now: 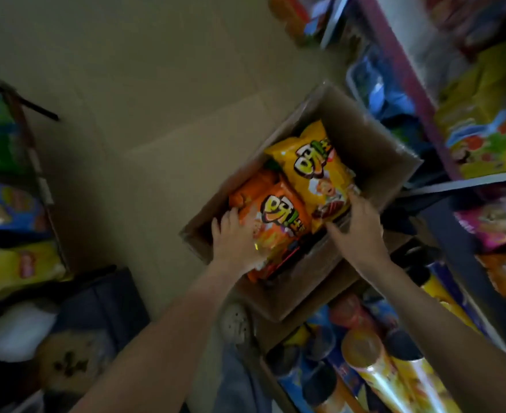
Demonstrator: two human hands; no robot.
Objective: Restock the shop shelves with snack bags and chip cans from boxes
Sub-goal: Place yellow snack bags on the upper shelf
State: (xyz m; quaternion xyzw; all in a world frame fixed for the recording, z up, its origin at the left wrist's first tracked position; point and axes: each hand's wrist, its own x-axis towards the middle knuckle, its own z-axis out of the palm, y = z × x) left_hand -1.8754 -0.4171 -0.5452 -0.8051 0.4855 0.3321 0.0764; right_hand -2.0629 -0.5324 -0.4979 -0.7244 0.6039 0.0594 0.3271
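In the head view, an open cardboard box (377, 135) stands on the floor (156, 114) beside the shop shelves (406, 84). Two snack bags lie side by side inside it. Both the orange bag (278, 210) and the yellow bag (311, 174) bear large green-and-yellow lettering outlined in black, too stylised and blurred to read, above a cartoon figure.

The left hand (239, 236) rests on the orange bag's near left part, its fingers (224, 219) spread and roughly straight. The right hand (356, 225) spans the yellow bag's near right corner with the thumb splayed wide; blur hides whether it grips.

Chip cans (368, 356) stand in a second box nearer the person. On the left shelf sits a yellow packet (16, 269) whose red logo is unreadable.
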